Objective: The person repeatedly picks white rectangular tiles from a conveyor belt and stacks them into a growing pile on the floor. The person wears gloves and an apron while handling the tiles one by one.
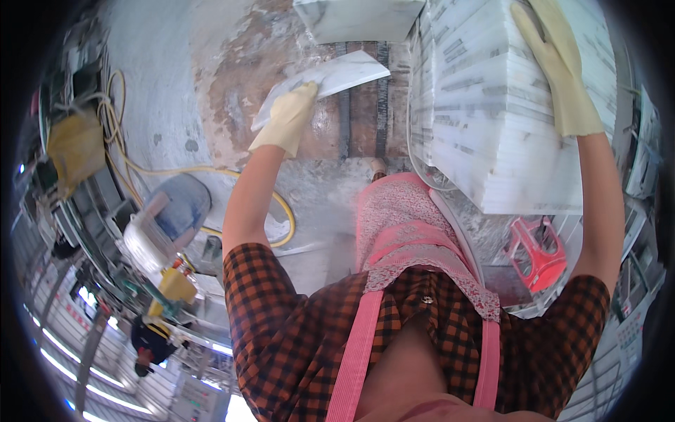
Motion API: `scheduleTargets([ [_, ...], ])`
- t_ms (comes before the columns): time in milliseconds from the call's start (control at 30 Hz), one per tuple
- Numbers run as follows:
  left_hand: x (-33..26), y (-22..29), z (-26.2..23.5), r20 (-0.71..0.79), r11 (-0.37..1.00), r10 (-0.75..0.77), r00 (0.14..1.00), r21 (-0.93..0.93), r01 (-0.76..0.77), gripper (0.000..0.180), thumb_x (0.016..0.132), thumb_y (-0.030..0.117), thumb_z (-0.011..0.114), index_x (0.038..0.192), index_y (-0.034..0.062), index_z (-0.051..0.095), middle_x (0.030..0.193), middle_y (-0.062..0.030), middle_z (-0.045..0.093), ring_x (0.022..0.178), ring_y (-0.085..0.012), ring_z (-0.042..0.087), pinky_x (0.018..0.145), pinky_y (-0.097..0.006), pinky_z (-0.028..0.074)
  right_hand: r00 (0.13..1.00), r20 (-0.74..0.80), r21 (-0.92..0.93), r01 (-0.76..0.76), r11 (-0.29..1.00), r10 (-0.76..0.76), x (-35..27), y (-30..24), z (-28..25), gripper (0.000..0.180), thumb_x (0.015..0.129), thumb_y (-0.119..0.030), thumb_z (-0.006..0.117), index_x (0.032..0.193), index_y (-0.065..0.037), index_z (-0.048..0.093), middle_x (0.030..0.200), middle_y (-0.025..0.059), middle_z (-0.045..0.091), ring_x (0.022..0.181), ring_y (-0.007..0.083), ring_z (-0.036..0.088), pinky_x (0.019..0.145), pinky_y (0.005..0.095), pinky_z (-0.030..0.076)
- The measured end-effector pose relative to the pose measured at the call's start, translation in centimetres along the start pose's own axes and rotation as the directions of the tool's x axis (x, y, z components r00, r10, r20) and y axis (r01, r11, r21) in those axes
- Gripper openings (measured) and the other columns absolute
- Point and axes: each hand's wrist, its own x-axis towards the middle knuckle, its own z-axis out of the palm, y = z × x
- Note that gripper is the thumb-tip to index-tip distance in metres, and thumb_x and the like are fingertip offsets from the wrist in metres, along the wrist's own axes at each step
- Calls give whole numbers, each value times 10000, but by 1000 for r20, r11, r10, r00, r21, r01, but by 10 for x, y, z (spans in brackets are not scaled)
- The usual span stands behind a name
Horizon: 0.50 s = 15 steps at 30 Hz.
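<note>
Marble tile (330,76), white with faint grey veining, thin and rectangular, sits tilted in my left hand (287,119); the pale yellow glove's fingers are pinched closed on its lower corner, holding it out over the wet floor. My right hand (562,70), gloved the same, lies flat with fingers stretched open on the stack of white tiles (485,119) at my right, touching its top face and gripping nothing. That stack shows many thin edges in layers. Beneath the tile I see a stained concrete floor (232,84), brown and grey, with a dark grate (365,105) running across it. A yellow hose (211,172) curls over the floor, and a red plastic stool (538,250) stands near the stack.
</note>
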Motion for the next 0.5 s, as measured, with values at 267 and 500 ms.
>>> scheduleTargets([
  [267, 124, 16, -9, 133, 991, 117, 984, 50, -124, 207, 901, 136, 499, 1102, 121, 545, 1027, -146, 672, 920, -399, 651, 758, -513, 518, 994, 104, -11, 34, 999, -33, 23, 5, -14, 467, 903, -139, 560, 1344, 11, 523, 1393, 209, 508, 1358, 361, 413, 1155, 432, 273],
  [500, 159, 16, 1, 68, 985, 170, 983, 15, -171, 170, 903, 193, 529, 1063, 137, 548, 1011, -129, 671, 928, -390, 642, 771, -500, 513, 994, 103, -15, 37, 999, -35, 21, 19, -21, 480, 885, -131, 557, 1327, 53, 517, 1376, 253, 500, 1349, 392, 411, 1147, 449, 283],
])
